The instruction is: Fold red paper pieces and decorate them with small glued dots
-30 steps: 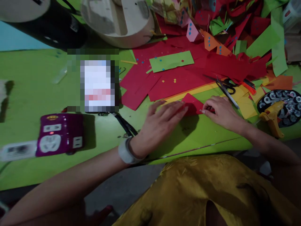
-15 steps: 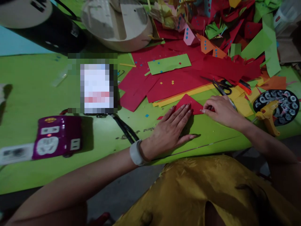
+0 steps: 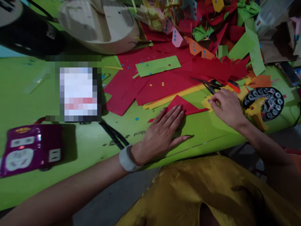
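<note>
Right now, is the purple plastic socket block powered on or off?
On, it seems: the block shows a small red light glowing between its white outlets.

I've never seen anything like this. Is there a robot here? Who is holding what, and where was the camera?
There is no robot: these are a person's bare hands. Every picture comes from one camera worn on the head, looking forward and down.

The left hand, with a pale wristband, lies flat, fingers on a small red paper piece. The right hand is curled beside the scissors; I cannot tell whether it grips anything.

Beyond them on the green table lie large red sheets with a light green strip on top. To the right are a yellow glue gun and a round black tray; to the left, a purple socket box.
</note>
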The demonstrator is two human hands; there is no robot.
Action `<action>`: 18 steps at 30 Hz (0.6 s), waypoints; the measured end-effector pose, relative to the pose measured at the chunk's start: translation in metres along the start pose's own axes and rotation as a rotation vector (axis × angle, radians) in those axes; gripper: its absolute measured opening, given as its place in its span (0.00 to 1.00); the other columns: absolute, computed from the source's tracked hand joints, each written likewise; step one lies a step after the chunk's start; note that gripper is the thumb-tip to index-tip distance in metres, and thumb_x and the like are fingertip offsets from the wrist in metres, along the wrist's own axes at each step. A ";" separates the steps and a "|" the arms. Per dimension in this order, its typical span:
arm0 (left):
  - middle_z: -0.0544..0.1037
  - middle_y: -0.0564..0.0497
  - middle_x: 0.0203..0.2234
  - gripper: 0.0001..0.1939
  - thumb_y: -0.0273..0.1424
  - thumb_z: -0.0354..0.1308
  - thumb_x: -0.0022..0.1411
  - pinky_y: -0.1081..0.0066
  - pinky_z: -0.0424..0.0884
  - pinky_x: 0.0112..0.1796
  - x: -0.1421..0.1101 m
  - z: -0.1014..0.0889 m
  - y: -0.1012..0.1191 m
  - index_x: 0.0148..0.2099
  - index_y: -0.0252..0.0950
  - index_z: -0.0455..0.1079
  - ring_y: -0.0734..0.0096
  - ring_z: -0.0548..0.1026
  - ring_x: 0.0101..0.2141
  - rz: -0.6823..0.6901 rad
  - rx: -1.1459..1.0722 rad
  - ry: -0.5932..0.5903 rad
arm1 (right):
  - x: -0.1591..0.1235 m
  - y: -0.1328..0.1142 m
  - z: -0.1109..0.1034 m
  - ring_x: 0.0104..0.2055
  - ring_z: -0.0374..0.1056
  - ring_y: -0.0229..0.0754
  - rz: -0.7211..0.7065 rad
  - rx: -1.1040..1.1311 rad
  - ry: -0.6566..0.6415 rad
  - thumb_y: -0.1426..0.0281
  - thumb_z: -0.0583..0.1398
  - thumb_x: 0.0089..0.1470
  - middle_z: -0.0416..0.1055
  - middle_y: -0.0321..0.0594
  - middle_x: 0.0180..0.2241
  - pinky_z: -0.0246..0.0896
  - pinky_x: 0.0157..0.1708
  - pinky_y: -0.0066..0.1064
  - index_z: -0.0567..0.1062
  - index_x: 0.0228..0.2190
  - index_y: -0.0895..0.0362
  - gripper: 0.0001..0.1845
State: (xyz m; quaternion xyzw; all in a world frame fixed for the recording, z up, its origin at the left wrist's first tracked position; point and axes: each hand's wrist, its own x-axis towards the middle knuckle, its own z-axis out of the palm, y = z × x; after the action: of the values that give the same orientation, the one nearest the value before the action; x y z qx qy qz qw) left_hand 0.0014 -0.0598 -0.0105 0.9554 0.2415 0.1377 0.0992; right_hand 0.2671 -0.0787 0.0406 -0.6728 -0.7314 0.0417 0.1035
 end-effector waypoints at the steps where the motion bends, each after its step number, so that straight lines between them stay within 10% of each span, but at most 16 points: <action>1: 0.57 0.31 0.69 0.45 0.53 0.46 0.71 0.46 0.56 0.66 0.000 0.001 0.000 0.75 0.27 0.41 0.47 0.57 0.68 0.004 -0.001 0.006 | -0.004 -0.007 0.003 0.47 0.70 0.52 -0.032 -0.013 0.055 0.66 0.54 0.66 0.78 0.48 0.42 0.60 0.47 0.44 0.78 0.40 0.57 0.14; 6: 0.59 0.31 0.68 0.44 0.54 0.45 0.70 0.45 0.57 0.65 -0.001 0.003 -0.001 0.75 0.29 0.41 0.46 0.58 0.68 -0.001 0.004 0.015 | -0.018 -0.040 0.030 0.70 0.54 0.52 -0.440 -0.036 -0.121 0.58 0.49 0.69 0.59 0.55 0.67 0.50 0.67 0.46 0.64 0.64 0.65 0.31; 18: 0.56 0.31 0.70 0.45 0.55 0.44 0.70 0.49 0.51 0.68 0.005 -0.001 0.005 0.72 0.22 0.49 0.49 0.54 0.70 -0.053 0.002 -0.064 | -0.024 -0.027 0.048 0.73 0.49 0.55 -0.495 -0.020 -0.138 0.50 0.47 0.67 0.52 0.60 0.69 0.48 0.70 0.53 0.56 0.67 0.70 0.42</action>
State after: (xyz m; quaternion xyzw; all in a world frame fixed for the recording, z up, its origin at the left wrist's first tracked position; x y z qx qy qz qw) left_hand 0.0075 -0.0614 -0.0071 0.9527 0.2637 0.1042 0.1094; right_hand 0.2328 -0.1008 -0.0027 -0.4697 -0.8796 0.0533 0.0537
